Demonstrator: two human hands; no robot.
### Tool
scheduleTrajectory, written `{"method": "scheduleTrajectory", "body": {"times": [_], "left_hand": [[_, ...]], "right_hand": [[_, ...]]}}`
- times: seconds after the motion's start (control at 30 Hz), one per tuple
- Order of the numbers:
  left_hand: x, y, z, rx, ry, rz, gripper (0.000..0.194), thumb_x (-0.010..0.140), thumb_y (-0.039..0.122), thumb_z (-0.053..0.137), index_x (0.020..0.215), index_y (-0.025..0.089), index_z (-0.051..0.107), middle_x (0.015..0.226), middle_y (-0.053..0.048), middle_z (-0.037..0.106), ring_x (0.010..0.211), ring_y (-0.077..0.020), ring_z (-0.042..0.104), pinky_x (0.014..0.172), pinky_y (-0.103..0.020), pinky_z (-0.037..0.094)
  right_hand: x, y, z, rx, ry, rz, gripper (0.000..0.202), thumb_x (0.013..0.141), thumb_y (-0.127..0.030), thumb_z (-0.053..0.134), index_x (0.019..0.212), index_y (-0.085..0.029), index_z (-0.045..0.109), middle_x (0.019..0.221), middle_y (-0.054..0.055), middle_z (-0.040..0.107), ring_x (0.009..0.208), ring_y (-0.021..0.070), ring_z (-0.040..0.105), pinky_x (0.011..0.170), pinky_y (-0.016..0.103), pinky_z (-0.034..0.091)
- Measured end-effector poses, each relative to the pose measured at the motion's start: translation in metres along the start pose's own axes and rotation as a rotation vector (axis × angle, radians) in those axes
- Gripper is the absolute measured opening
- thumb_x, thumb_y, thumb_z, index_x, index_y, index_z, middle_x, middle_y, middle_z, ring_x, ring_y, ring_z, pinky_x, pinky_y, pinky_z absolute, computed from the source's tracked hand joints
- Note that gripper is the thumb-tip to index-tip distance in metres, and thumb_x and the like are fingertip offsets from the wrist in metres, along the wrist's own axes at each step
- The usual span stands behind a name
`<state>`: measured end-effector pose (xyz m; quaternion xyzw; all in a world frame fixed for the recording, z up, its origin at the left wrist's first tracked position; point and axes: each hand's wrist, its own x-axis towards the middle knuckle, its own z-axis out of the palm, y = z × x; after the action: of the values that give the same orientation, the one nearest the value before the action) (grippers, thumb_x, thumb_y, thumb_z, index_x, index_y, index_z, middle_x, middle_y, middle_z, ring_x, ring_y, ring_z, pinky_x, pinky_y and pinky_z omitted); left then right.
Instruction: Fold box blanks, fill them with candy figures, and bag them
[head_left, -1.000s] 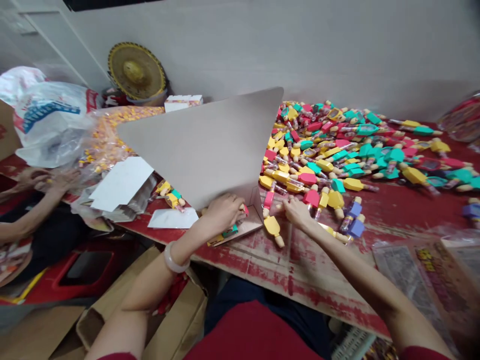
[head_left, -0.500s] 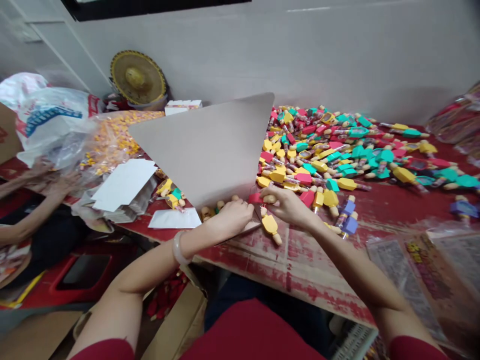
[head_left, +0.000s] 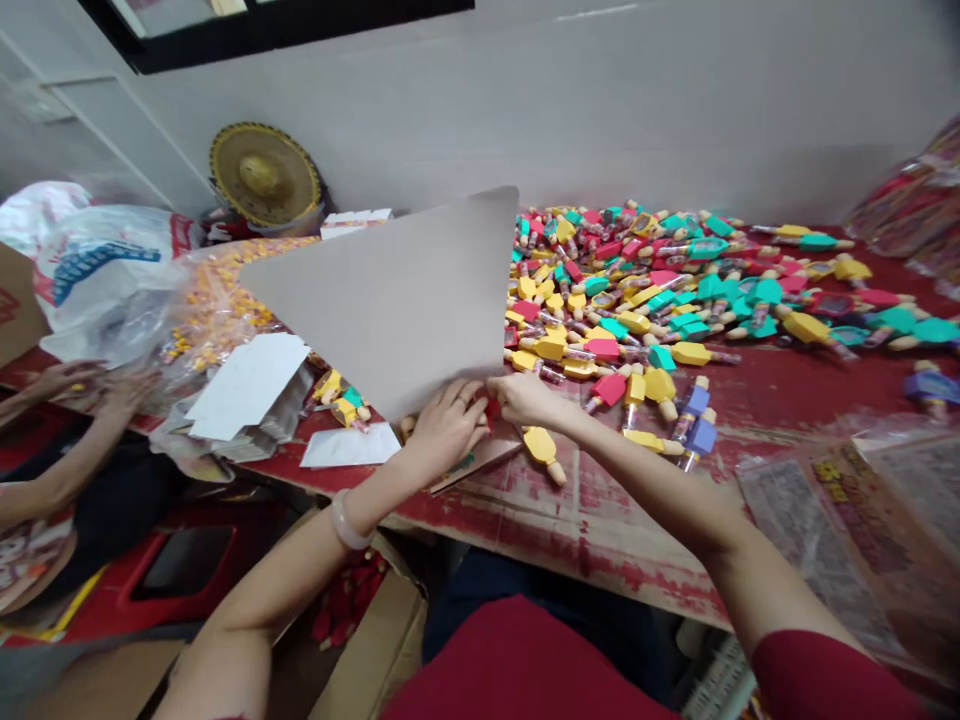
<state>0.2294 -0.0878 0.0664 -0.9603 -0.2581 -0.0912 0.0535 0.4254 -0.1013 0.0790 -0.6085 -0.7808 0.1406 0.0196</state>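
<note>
A shallow box [head_left: 484,462] lies at the table's front edge, its large grey-white cardboard lid [head_left: 397,300] raised. My left hand [head_left: 454,425] reaches over the box with fingers bent down, hiding most of the contents. My right hand [head_left: 529,400] is closed at the right side of the box, on a small red toy [head_left: 492,408] that shows only partly between the two hands. What the left fingers hold, if anything, is hidden. Just right of the box lies a yellow toy [head_left: 541,447] with tan knobbed ends.
A large heap of red, yellow and green toys [head_left: 637,290] covers the back right. Purple toys [head_left: 699,430] lie nearer. Stacked white cards [head_left: 255,385] and a white sheet [head_left: 351,446] sit left. A co-worker's hands [head_left: 112,395] are at far left. Plastic-wrapped printed sheets [head_left: 862,530] lie right.
My right hand has moved left to the box with the red toy, its tan end now covered. My left hand has shifted slightly left, fingers spread more over the box.
</note>
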Motion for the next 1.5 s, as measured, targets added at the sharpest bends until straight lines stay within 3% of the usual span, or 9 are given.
{"method": "scheduleTrajectory", "body": {"times": [0.17,0.27,0.57,0.7,0.87,1.07,1.23,1.43,1.5], "left_hand": [[-0.018,-0.004,0.012,-0.043,0.134,-0.054,0.029,0.103,0.023,0.048,0.101,0.013,0.075,0.135,-0.017,0.068,0.125,-0.0279,0.064,0.107,-0.043,0.053],[-0.015,-0.002,0.013,-0.083,0.162,-0.071,0.027,0.103,0.029,0.052,0.114,0.016,0.072,0.132,-0.014,0.07,0.121,-0.0261,0.066,0.104,-0.042,0.056],[-0.005,0.002,0.006,-0.065,0.112,-0.094,0.011,0.095,0.022,0.06,0.097,0.015,0.069,0.129,-0.017,0.069,0.116,-0.0304,0.066,0.099,-0.046,0.058],[-0.007,0.008,0.003,-0.038,0.081,-0.087,0.011,0.094,0.02,0.059,0.1,0.017,0.068,0.127,-0.016,0.07,0.113,-0.0308,0.067,0.097,-0.046,0.058],[-0.01,0.014,0.002,-0.089,0.106,-0.144,0.011,0.097,0.021,0.054,0.095,0.018,0.065,0.123,-0.015,0.071,0.112,-0.0279,0.068,0.097,-0.044,0.058],[-0.012,0.008,0.007,-0.083,0.143,-0.107,0.015,0.098,0.023,0.053,0.103,0.018,0.066,0.13,-0.014,0.069,0.117,-0.0275,0.067,0.098,-0.041,0.057],[-0.011,0.007,0.007,-0.069,0.118,-0.07,0.016,0.099,0.024,0.051,0.1,0.017,0.066,0.12,-0.013,0.071,0.112,-0.0273,0.068,0.096,-0.041,0.057],[-0.015,0.008,0.012,-0.08,0.128,-0.11,0.019,0.1,0.025,0.052,0.108,0.016,0.066,0.138,-0.018,0.065,0.128,-0.029,0.063,0.107,-0.045,0.053],[-0.018,0.006,0.013,-0.092,0.105,-0.134,0.021,0.101,0.029,0.052,0.105,0.015,0.067,0.144,-0.019,0.061,0.133,-0.0302,0.06,0.111,-0.046,0.051]], "right_hand": [[0.013,-0.008,0.003,-0.027,0.021,0.056,0.024,0.088,-0.02,0.057,0.107,-0.017,0.071,0.104,0.014,0.076,0.098,0.0271,0.07,0.078,0.031,0.04],[0.019,-0.008,0.004,-0.014,0.013,0.058,0.024,0.086,-0.02,0.058,0.107,-0.017,0.07,0.106,0.013,0.076,0.101,0.0281,0.069,0.083,0.034,0.04],[0.031,-0.003,0.01,-0.011,0.06,0.013,0.026,0.083,-0.011,0.056,0.103,-0.018,0.071,0.103,0.011,0.076,0.105,0.0276,0.067,0.098,0.041,0.032],[0.028,0.0,0.017,-0.05,0.103,-0.097,0.025,0.086,-0.013,0.056,0.106,-0.018,0.07,0.103,0.011,0.076,0.106,0.0268,0.067,0.099,0.04,0.029],[0.021,0.0,0.025,-0.012,0.185,-0.039,0.024,0.088,-0.015,0.055,0.106,-0.017,0.07,0.105,0.012,0.076,0.108,0.028,0.066,0.095,0.039,0.029],[0.007,0.001,0.034,-0.026,0.147,-0.058,0.021,0.092,-0.026,0.058,0.109,-0.017,0.067,0.105,0.012,0.075,0.101,0.0264,0.068,0.092,0.036,0.031],[0.026,-0.002,0.041,0.043,0.148,0.063,0.021,0.094,-0.021,0.052,0.109,-0.017,0.066,0.107,0.013,0.074,0.104,0.0277,0.069,0.088,0.035,0.035],[0.026,0.001,0.039,0.11,0.102,0.027,0.029,0.091,-0.018,0.057,0.12,-0.016,0.061,0.113,0.013,0.073,0.108,0.0251,0.067,0.082,0.029,0.04],[0.012,0.012,0.035,0.184,0.199,0.04,0.036,0.092,-0.016,0.054,0.128,-0.017,0.055,0.121,0.012,0.071,0.113,0.0217,0.066,0.084,0.026,0.042]]}}
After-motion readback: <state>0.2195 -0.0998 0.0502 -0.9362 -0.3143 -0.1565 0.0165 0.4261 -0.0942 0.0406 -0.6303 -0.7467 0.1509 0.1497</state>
